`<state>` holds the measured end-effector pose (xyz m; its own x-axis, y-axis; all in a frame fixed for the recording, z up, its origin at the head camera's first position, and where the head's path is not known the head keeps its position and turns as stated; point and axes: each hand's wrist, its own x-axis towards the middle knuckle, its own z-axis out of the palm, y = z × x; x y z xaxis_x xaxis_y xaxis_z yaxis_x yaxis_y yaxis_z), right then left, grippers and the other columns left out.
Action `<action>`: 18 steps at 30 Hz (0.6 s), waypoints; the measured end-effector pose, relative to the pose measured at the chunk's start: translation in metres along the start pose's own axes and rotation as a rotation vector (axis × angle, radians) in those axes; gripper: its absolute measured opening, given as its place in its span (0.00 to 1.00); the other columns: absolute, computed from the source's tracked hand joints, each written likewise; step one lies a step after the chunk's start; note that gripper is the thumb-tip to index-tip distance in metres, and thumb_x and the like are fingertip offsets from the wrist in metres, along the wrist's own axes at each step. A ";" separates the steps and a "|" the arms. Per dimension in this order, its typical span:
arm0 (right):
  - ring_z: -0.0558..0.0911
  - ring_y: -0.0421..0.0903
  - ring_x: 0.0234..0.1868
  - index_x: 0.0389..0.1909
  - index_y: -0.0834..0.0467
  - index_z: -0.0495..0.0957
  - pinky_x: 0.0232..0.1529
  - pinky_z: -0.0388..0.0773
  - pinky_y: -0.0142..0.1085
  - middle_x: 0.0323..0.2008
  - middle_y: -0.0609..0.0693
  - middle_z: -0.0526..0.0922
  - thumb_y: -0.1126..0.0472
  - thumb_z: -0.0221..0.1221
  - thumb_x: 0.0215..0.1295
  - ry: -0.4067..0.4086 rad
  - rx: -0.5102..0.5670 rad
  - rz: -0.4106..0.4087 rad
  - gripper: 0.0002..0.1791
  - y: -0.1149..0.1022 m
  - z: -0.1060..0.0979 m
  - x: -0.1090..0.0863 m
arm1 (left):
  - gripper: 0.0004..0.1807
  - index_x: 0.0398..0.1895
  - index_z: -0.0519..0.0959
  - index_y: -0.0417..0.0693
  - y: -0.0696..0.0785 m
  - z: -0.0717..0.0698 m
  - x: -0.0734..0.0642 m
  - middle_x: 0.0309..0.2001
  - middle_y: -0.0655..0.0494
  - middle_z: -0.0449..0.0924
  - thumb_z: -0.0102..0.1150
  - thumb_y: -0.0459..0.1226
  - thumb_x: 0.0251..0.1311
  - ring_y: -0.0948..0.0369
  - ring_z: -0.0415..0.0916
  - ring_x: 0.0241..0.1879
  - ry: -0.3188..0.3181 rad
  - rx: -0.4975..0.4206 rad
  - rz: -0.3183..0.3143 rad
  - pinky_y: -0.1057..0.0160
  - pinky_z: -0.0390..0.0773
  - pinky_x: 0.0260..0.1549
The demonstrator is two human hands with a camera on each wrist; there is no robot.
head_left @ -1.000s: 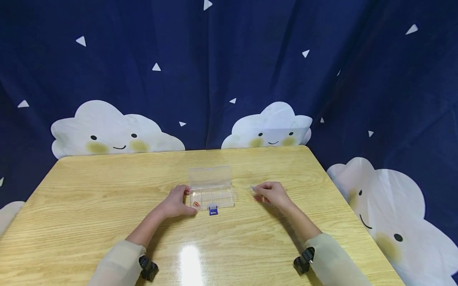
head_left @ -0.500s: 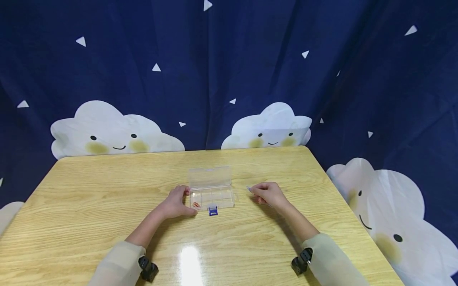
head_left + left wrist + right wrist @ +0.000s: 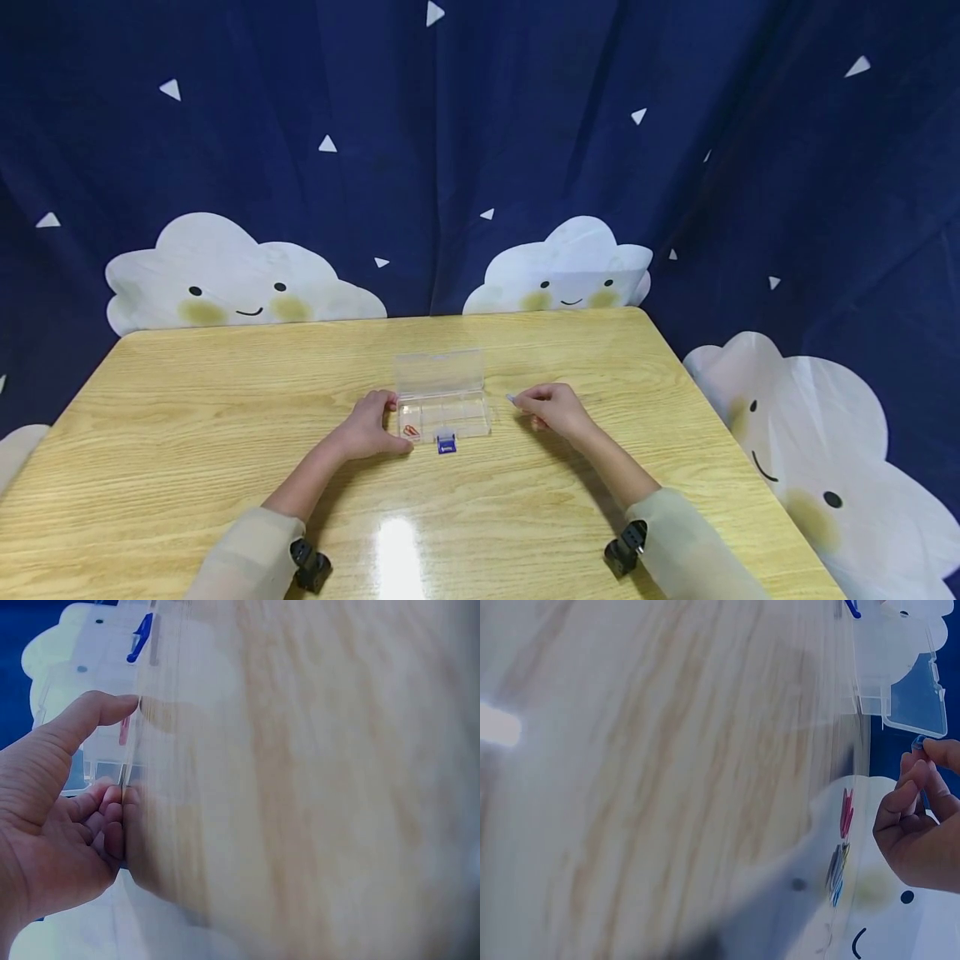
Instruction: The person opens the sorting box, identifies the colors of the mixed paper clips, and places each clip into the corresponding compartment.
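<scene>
A clear plastic compartment box (image 3: 465, 427) lies on the table with its lid (image 3: 438, 372) raised at the back and a blue latch (image 3: 446, 443) at its front. Red paper clips (image 3: 410, 431) lie in its front left compartment. My left hand (image 3: 369, 427) grips the box's left end, thumb at the front edge and fingers curled by the side. Just right of the box, my right hand (image 3: 557, 410) pinches a small blue paper clip (image 3: 919, 741) between thumb and fingertip, above the table.
In the right wrist view, a loose group of pink paper clips (image 3: 846, 813) and grey paper clips (image 3: 834, 864), with some yellow and blue, lies on the wooden table (image 3: 225, 417). A dark blue curtain (image 3: 300, 183) with cloud prints hangs behind the table.
My right hand has moved left toward the box with the blue paper clip, away from the loose clips. The left hand and box have stayed in place.
</scene>
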<state>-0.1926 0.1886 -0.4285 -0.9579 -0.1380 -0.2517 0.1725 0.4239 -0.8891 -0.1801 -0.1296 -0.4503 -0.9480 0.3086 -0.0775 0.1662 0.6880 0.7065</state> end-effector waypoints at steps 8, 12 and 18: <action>0.65 0.40 0.15 0.41 0.66 0.80 0.21 0.64 0.32 0.29 0.54 0.79 0.55 0.60 0.61 -0.039 -0.022 -0.057 0.17 -0.001 0.007 0.001 | 0.37 0.48 0.68 0.35 -0.003 0.001 0.002 0.43 0.47 0.70 0.74 0.41 0.33 0.53 0.63 0.44 0.009 0.009 0.001 0.58 0.66 0.44; 0.64 0.40 0.14 0.41 0.65 0.81 0.20 0.62 0.32 0.22 0.51 0.75 0.56 0.60 0.60 -0.040 -0.009 -0.056 0.16 -0.004 0.011 0.002 | 0.38 0.49 0.68 0.35 -0.002 0.001 0.002 0.43 0.47 0.70 0.74 0.41 0.33 0.53 0.63 0.44 0.006 0.005 -0.003 0.58 0.66 0.44; 0.65 0.41 0.16 0.40 0.63 0.81 0.22 0.66 0.33 0.27 0.54 0.78 0.56 0.60 0.60 -0.059 -0.030 -0.066 0.15 -0.006 0.018 0.002 | 0.39 0.50 0.68 0.35 -0.002 0.000 0.001 0.43 0.47 0.69 0.75 0.42 0.33 0.54 0.63 0.43 0.004 0.001 -0.006 0.58 0.66 0.43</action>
<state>-0.1915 0.1697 -0.4303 -0.9516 -0.2190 -0.2158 0.1014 0.4389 -0.8928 -0.1812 -0.1306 -0.4522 -0.9499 0.3023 -0.0791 0.1609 0.6901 0.7056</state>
